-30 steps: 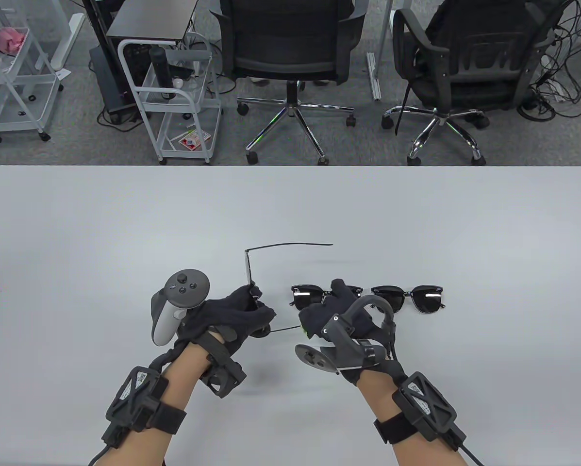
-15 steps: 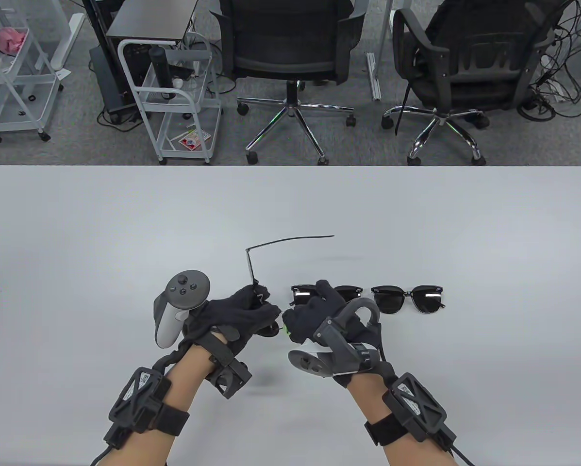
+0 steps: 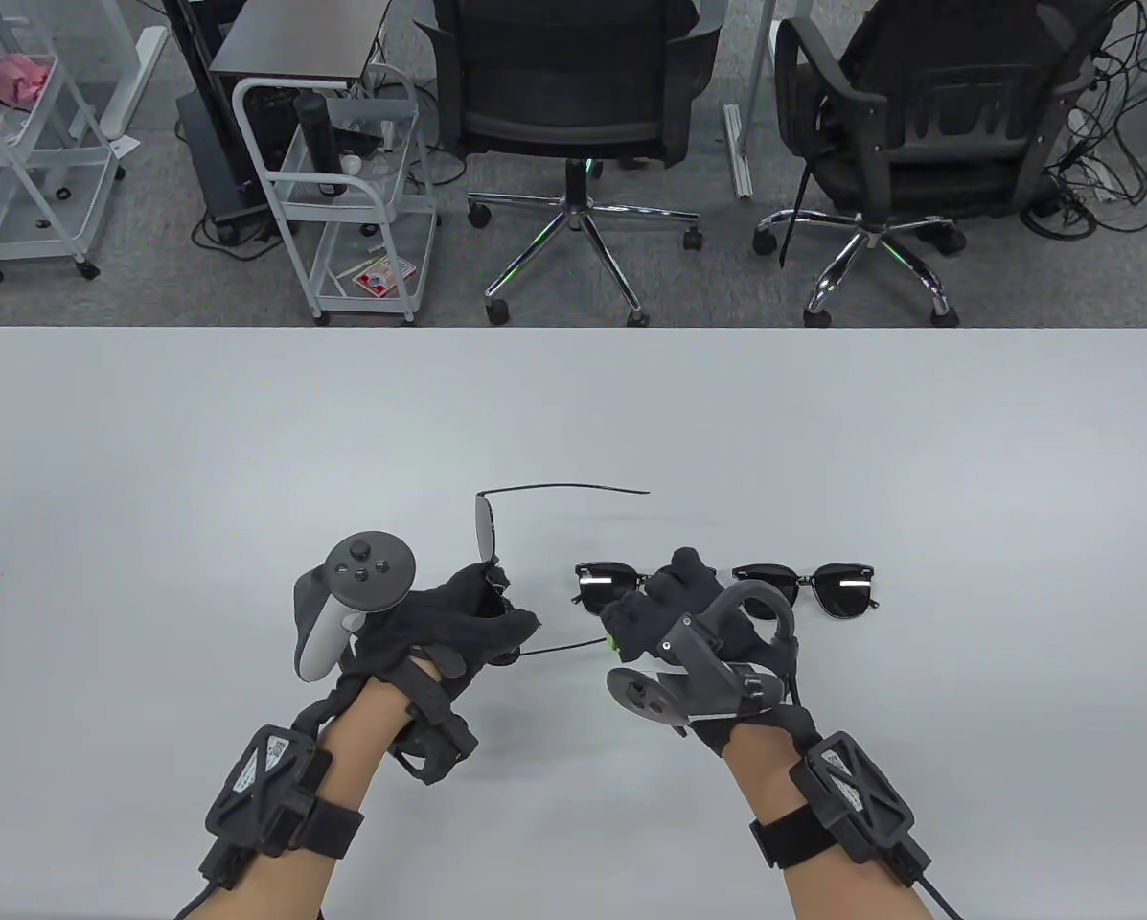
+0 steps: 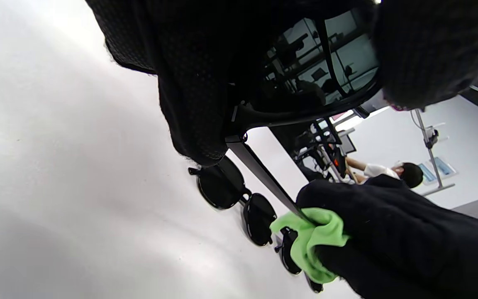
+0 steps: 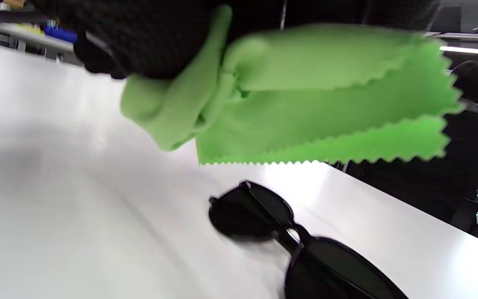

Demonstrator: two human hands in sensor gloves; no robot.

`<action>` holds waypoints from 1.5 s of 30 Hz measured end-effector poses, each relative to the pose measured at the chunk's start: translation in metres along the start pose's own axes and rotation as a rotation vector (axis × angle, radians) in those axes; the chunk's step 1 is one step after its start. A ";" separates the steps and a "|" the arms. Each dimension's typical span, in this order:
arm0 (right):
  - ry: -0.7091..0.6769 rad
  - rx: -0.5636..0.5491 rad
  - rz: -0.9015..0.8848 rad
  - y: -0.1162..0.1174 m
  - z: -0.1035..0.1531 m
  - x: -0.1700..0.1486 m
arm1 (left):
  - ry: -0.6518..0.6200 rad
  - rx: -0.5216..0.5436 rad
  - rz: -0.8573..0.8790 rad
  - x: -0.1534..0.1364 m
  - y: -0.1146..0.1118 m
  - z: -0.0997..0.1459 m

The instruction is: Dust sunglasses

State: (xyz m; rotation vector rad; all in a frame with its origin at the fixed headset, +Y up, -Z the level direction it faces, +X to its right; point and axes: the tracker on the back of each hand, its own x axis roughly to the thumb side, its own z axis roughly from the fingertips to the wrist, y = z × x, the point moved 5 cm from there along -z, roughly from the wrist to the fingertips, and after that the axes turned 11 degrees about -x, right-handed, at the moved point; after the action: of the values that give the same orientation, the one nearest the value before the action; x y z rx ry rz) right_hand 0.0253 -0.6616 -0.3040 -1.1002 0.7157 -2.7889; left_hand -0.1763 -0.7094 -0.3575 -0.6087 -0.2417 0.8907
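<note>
My left hand [image 3: 468, 623] holds a pair of black sunglasses [image 3: 485, 527] by the front, above the table, arms unfolded; one arm points right at the far side, the other [image 3: 563, 649] runs to my right hand. The lens shows in the left wrist view [image 4: 326, 66]. My right hand [image 3: 664, 613] pinches a green cloth [image 3: 610, 643] around that arm near its tip; the cloth also shows in the left wrist view [image 4: 315, 241] and hangs folded in the right wrist view [image 5: 305, 95].
Two more black sunglasses lie folded on the white table [image 3: 247, 431]: one [image 3: 607, 586] partly behind my right hand, one [image 3: 813, 586] to its right. One shows in the right wrist view [image 5: 288, 241]. Office chairs and carts stand beyond the table's far edge.
My right hand slid right along the sunglasses arm with the cloth, after moving left toward the left hand. The held sunglasses tilted, so the lens now shows more.
</note>
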 end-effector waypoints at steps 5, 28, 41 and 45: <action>0.054 -0.166 -0.164 -0.031 0.002 -0.004 | 0.015 0.033 -0.035 0.000 0.002 0.000; 0.002 0.650 -0.465 0.064 0.024 0.025 | 0.035 0.070 -0.002 -0.009 0.013 0.003; 0.357 -0.047 -0.527 0.003 0.011 -0.034 | -0.107 -0.014 0.072 0.013 -0.007 0.001; 0.288 -0.087 -0.558 0.001 0.004 -0.015 | -0.134 -0.088 0.013 0.028 -0.031 -0.002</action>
State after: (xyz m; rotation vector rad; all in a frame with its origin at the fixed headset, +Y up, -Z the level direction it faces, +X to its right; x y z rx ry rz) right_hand 0.0388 -0.6604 -0.3112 -1.0544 0.6328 -3.4732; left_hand -0.1379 -0.7033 -0.3423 -0.6336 -0.4001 0.9387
